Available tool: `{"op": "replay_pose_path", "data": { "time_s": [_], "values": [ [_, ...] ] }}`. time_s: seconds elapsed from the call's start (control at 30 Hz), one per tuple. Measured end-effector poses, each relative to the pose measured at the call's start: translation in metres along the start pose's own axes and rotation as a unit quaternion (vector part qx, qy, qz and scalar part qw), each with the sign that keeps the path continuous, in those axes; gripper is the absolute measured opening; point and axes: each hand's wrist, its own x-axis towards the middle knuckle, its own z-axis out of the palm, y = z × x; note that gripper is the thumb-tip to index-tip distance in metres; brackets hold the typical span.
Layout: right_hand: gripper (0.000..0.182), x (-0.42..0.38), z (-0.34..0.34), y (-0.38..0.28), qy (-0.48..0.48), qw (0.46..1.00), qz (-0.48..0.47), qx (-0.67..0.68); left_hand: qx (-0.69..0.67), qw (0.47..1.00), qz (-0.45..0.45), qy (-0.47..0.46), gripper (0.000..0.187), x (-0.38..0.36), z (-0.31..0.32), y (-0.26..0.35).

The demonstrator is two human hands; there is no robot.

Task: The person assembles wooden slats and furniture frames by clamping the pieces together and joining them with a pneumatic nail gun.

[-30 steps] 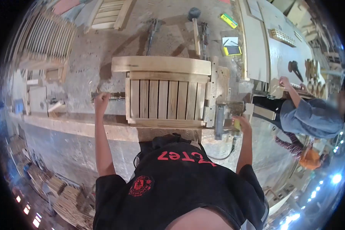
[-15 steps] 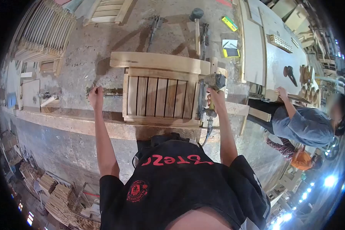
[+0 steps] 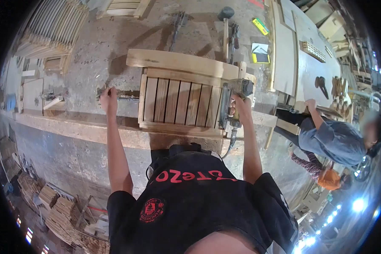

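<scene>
A slatted wooden panel (image 3: 184, 101) lies before me on the bench, with a long curved board (image 3: 178, 63) along its far side. My right hand (image 3: 240, 108) grips a nail gun (image 3: 243, 88) by its handle at the panel's right end; an air hose (image 3: 232, 142) runs down from it. The gun's tip is hard to make out beside a metal clamp jaw (image 3: 224, 106). Left of the panel, my left hand (image 3: 109, 100) is closed at the outer end of a metal bar clamp (image 3: 129, 95), on what looks like its handle; the fingers partly hide it.
Beyond the panel lie a mallet (image 3: 226, 25), another bar clamp (image 3: 178, 29) and a yellow box (image 3: 260, 26). Stacked slatted frames (image 3: 51, 34) stand at the far left. At right, a co-worker (image 3: 332, 137) handles wood by a second table (image 3: 300, 63).
The view has shifted slightly, so the bench and panel appear a little further right. Both hands keep their holds; the left hand's wrist has turned a little.
</scene>
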Motion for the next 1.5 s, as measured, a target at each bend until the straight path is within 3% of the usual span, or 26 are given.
{"op": "replay_pose_path", "data": {
  "time_s": [0.2,0.27,0.57,0.67,0.8,0.93,1.07,1.23,1.33,1.37,1.4,1.43,1.5],
  "values": [
    [0.012,0.006,0.035,-0.008,-0.071,0.997,0.001,-0.028,0.029,0.999,0.007,0.023,0.029,0.001,0.000,0.001],
    [0.011,0.013,0.044,-0.004,-0.058,0.996,-0.008,-0.074,0.037,0.997,0.030,0.053,0.029,0.001,0.002,-0.003],
    [0.014,0.009,0.053,-0.006,-0.051,0.991,-0.029,-0.123,0.014,0.999,-0.032,0.028,0.027,-0.004,-0.007,0.018],
    [0.010,-0.010,0.055,-0.013,-0.038,0.998,0.017,-0.038,-0.029,0.999,0.010,0.028,0.026,-0.003,-0.006,0.013],
    [0.011,-0.012,0.058,-0.006,-0.034,0.999,0.011,0.017,0.009,1.000,0.014,0.025,0.026,0.005,0.000,0.002],
    [0.014,-0.010,0.077,-0.018,-0.078,0.994,-0.010,-0.081,-0.003,1.000,0.006,0.019,0.027,0.004,0.003,-0.001],
    [0.019,-0.007,0.097,-0.030,-0.101,0.993,-0.011,-0.061,-0.006,1.000,-0.020,0.005,0.026,0.006,0.001,0.002],
    [0.027,-0.015,0.089,-0.030,-0.097,0.995,0.000,-0.014,-0.048,0.999,-0.001,0.019,0.027,0.002,-0.003,0.008],
    [0.031,-0.029,0.065,-0.018,-0.071,0.997,-0.012,-0.040,-0.019,1.000,-0.019,-0.010,0.028,0.002,-0.009,0.016],
    [0.031,-0.032,0.049,-0.006,-0.083,0.996,-0.025,-0.026,-0.065,0.997,-0.025,-0.042,0.031,0.003,-0.002,0.000],
    [0.033,-0.042,0.035,0.004,-0.060,0.991,-0.033,-0.112,-0.003,0.999,0.021,-0.026,0.032,0.005,0.024,-0.041],
    [0.032,-0.046,0.033,0.010,-0.048,0.994,-0.025,-0.090,0.144,0.958,0.202,0.143,0.034,0.010,0.050,-0.078],
    [0.029,-0.052,0.030,0.025,-0.024,0.999,-0.009,-0.044,-0.044,0.999,0.014,-0.012,0.033,0.011,0.018,-0.033]
  ]
}}
